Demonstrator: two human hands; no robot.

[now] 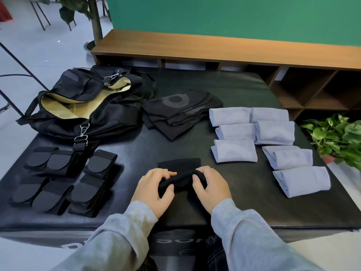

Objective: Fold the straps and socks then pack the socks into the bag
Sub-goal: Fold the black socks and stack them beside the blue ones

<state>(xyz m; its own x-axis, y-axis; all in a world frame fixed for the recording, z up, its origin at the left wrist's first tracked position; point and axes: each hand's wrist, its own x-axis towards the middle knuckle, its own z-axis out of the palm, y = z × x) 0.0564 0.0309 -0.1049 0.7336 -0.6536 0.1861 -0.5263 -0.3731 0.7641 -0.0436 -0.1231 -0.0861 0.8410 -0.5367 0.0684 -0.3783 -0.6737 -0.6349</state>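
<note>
1. At the near edge of the black table [244, 90], the left hand [154, 192] and right hand [210, 189] both grip one black sock [181, 178], fingers curled over its rolled part and thumbs tucked beneath.
2. Just beyond the grip, the sock's unrolled end lies flat on the table.
3. Left of the grip, folded black straps [64, 178] sit in a cluster of rolls.
4. Far left and beyond the grip, the black bag [84, 106] lies unzipped, its tan lining showing.
5. Straight beyond the grip, a pile of unfolded black socks [181, 112] lies beside the bag.
6. Right of the grip, folded light-blue socks [269, 141] rest in two rows.
7. Farther right, off the table, a green plant [338, 137] stands.
</note>
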